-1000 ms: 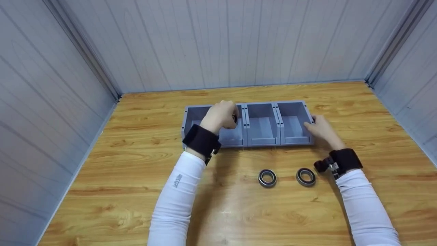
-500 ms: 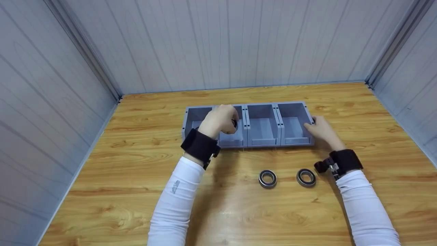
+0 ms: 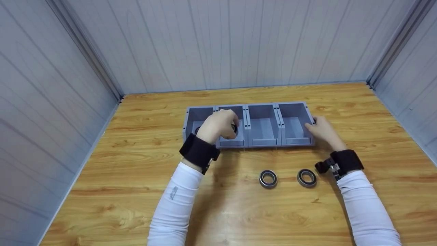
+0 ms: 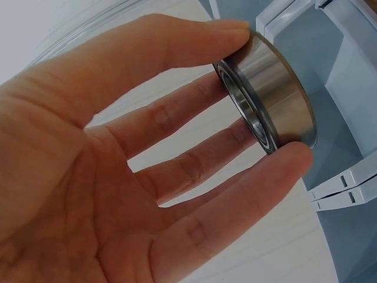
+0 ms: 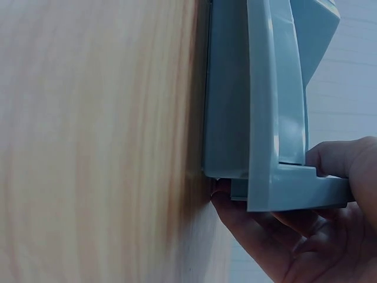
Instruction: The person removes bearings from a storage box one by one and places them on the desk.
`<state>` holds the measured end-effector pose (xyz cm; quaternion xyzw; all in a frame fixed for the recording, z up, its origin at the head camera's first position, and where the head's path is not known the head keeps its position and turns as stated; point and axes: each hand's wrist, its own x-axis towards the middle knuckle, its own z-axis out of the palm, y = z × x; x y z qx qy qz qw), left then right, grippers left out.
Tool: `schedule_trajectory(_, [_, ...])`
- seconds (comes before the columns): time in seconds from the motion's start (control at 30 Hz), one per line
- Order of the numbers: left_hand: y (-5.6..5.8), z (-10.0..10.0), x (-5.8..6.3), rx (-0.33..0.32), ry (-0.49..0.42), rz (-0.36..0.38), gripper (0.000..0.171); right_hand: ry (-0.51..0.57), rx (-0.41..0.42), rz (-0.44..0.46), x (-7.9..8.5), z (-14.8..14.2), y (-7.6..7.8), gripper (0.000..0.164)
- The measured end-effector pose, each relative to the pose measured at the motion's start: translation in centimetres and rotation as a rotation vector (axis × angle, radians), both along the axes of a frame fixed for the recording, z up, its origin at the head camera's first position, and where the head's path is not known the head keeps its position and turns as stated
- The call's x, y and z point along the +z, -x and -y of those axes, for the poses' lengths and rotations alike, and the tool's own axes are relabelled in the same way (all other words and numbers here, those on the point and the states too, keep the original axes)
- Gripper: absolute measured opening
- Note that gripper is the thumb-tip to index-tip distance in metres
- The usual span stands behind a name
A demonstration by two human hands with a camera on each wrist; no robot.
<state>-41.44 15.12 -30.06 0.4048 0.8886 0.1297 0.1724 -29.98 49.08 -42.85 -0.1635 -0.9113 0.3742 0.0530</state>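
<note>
My left hand [image 3: 220, 125] pinches a ball bearing [image 4: 277, 88] between thumb and fingertips. It is over the second bin from the left in a row of grey-blue plastic bins [image 3: 264, 142]; the left wrist view shows the bearing's shiny outer ring and dark inner face, tilted. In the leftmost bin a dark ring [image 3: 197, 130], partly hidden by my hand, shows. At the row's right end my right hand [image 3: 324, 132] grips the outer wall of the rightmost bin [image 5: 262, 106], thumb on the inside and fingers outside and beneath the edge.
Two more ball bearings lie flat on the wooden table in front of the row, a left one [image 3: 268, 179] and a right one [image 3: 307, 178], the latter close to my right wrist camera [image 3: 321, 167]. Pale panel walls [image 3: 218, 44] enclose the table [image 3: 129, 191] behind and on both sides.
My left hand has sunk slightly toward the second bin and nearer to me, the bearing still in its fingers. More of the ring in the leftmost bin shows. My right hand stays put.
</note>
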Motion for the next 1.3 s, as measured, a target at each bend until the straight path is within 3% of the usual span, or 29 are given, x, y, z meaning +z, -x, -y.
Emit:
schedule_trajectory(0.17, [-0.1,0.1,-0.2,-0.023,0.011,0.001,0.032,-0.009,0.007,-0.02,0.0,0.0,0.0,0.042])
schedule_trajectory(0.4, [-0.5,0.4,-0.3,-0.034,0.03,0.005,0.04,-0.003,0.016,-0.003,0.0,-0.1,-0.1,0.044])
schedule_trajectory(0.77, [-1.3,0.9,-0.4,-0.082,0.031,-0.021,0.03,0.001,0.011,0.007,0.1,-0.1,0.1,0.046])
schedule_trajectory(1.3, [-2.5,1.7,-0.7,-0.116,0.037,0.003,0.035,0.018,0.015,-0.007,0.0,-0.2,-0.1,0.046])
